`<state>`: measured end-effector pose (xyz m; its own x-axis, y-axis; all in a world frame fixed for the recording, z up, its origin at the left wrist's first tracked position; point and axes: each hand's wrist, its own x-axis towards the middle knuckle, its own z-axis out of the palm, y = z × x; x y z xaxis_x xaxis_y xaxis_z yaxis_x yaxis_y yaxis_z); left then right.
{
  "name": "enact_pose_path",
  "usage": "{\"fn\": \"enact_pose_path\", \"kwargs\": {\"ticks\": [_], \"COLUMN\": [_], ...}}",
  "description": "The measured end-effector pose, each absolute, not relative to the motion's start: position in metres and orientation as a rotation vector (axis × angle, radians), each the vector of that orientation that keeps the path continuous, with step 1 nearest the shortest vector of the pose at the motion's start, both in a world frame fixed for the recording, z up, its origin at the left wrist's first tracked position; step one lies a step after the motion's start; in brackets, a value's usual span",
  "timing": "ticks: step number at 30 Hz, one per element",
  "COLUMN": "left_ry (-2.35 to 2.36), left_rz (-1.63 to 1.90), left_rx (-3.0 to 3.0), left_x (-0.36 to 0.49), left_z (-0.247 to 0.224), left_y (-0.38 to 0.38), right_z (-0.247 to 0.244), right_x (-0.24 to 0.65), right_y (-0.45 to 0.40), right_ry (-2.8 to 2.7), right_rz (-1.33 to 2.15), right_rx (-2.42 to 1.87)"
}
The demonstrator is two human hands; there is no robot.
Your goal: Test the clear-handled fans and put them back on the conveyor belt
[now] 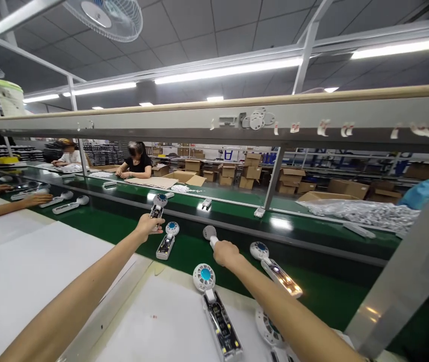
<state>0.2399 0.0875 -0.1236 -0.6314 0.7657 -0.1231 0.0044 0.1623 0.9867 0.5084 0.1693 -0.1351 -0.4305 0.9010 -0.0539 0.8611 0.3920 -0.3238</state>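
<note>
The left hand (pixel 148 226) grips a white round-headed plastic device (pixel 160 200) and the right hand (pixel 226 252) clasps a grey-disc-headed white device (pixel 210 232) along the flat green belt (pixel 112 221).

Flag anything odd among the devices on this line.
One open device on the green belt, right of the right hand, stands out: its lights glow brightly, unlike the foreground device. It may simply be switched on; no damage is evident.

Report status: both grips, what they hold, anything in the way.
Left grip closed on blue-centred device. Right grip closed on grey-faced device. Another device on green surface close to left grip; nothing clearly blocking either.
</note>
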Motion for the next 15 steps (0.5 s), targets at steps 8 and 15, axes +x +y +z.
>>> {"fn": "enact_pose_path", "kwargs": {"ticks": [8,15], "left_ry": [1.293,1.093], "left_rz": [1.819,1.908], "left_rx": [0.75,0.852], "left_x": [0.292,0.329], "left_z": [-0.059,-0.03], "left_y": [0.059,0.02], "right_z": [-0.151,-0.115], "right_x": [0.435,0.459], "right_y": [0.165,0.172], "right_ry": [-2.31,-1.871], "right_rz": [0.996,1.723], "right_rx": [-1.659,-1.305]}}
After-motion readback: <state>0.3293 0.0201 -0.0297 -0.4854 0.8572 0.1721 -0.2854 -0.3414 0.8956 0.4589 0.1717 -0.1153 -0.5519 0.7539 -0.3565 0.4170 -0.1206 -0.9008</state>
